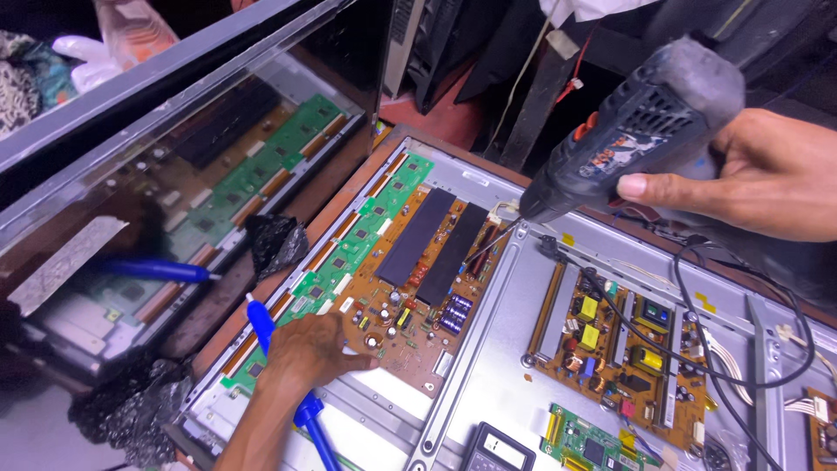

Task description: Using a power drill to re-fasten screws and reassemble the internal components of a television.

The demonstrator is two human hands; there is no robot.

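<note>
My right hand (767, 174) grips a grey electric screwdriver drill (641, 135); its thin bit (493, 237) points down-left at the top edge of a brown circuit board (418, 288). That board lies in the open metal back of a flat screen panel (497, 349). My left hand (316, 347) rests palm-down on the board's lower left corner, next to a long green strip board (349, 249). A blue-handled tool (288, 384) lies under my left wrist. The drill's black cord (758, 384) loops across the panel to the right.
A second brown board (619, 344) and a small green board (584, 445) sit to the right on the panel. A multimeter (497, 452) lies at the bottom edge. A glossy dark screen (174, 174) leans at the left and mirrors the boards. Crumpled black plastic (275, 242) sits beside it.
</note>
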